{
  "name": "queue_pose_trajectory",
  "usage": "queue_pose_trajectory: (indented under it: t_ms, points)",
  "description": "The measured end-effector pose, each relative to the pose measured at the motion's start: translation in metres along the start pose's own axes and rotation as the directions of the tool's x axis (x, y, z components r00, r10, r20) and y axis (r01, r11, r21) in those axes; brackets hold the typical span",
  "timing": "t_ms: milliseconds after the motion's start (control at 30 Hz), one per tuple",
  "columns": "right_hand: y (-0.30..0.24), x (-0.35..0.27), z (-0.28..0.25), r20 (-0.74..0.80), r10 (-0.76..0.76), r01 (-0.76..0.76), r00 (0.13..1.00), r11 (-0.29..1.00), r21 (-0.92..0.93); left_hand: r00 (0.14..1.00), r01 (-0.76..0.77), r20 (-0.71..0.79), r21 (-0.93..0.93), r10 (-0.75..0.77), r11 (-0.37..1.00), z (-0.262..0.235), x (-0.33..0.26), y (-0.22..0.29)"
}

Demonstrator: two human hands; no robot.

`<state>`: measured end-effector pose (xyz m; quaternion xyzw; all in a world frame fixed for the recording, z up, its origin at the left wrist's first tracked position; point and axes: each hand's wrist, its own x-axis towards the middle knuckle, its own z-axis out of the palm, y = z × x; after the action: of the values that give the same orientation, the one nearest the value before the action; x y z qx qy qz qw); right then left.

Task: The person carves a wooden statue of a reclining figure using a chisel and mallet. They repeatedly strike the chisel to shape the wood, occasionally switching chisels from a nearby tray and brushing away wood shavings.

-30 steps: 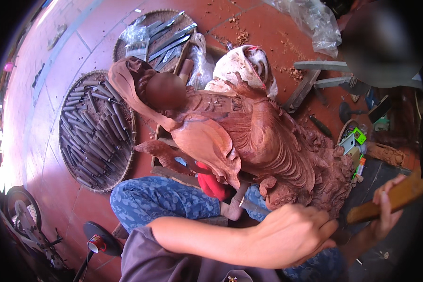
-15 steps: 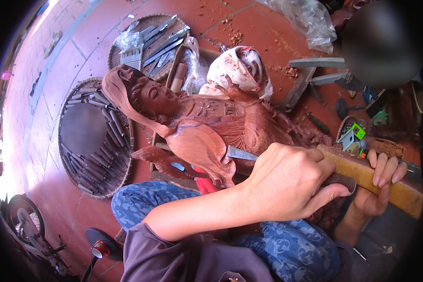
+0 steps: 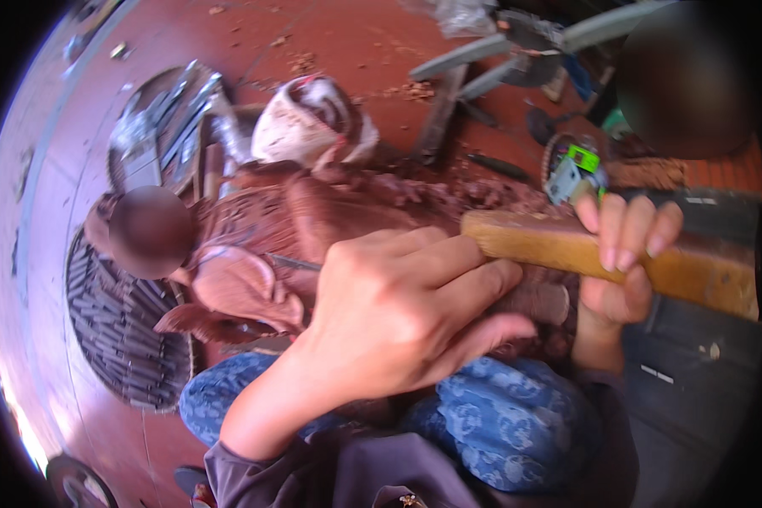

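Note:
A reddish-brown carved wooden statue (image 3: 313,212) lies across my lap, its head end at the left. My left hand (image 3: 398,313) is closed around a chisel, whose metal blade (image 3: 292,264) pokes out to the left against the carving. My right hand (image 3: 622,262) grips a long pale wooden mallet (image 3: 559,245) from below. The mallet's end sits just above the knuckles of my left hand. The chisel's handle is hidden inside my fist.
A round woven basket (image 3: 123,347) with several dark chisels lies at the left, and a second tray of tools (image 3: 161,127) lies at the upper left. A white cloth bundle (image 3: 309,118) sits behind the statue. Wood chips, planks and a green-and-white tool (image 3: 577,169) lie at the upper right.
My left hand has risen from my lap onto the statue, holding the chisel. The mallet in my right hand has swung left toward it. The view has moved closer.

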<state>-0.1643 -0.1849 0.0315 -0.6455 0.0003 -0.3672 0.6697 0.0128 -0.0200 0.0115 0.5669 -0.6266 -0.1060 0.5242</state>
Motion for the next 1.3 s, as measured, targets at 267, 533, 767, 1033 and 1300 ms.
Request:
queue_pose_trajectory:
  t_ms: [267,533,767,1033,1300]
  points:
    - [-0.002,0.030,-0.001,0.221,0.119,-0.160,0.968,0.972,0.174,0.969,0.146,-0.113,-0.455,-0.219,0.879,0.016,0.053,-0.008]
    - [0.010,0.033,0.033,0.363,0.206,-0.297,0.909,0.930,0.215,0.881,0.007,-0.379,-0.589,-0.284,0.808,-0.056,0.067,0.005]
    - [0.009,0.013,0.030,0.276,0.202,-0.250,0.940,0.956,0.152,0.646,0.059,-0.617,-0.546,-0.449,0.835,-0.181,-0.080,0.012]
    - [0.016,0.006,0.009,0.398,0.148,-0.227,0.905,0.961,0.159,0.122,0.106,-0.581,-0.799,-0.805,0.592,-0.173,-0.293,-0.071]
    - [0.010,0.004,0.002,0.575,0.034,-0.107,0.817,0.990,0.093,-0.186,0.111,-0.526,-0.851,-0.830,0.514,-0.179,-0.376,-0.144]
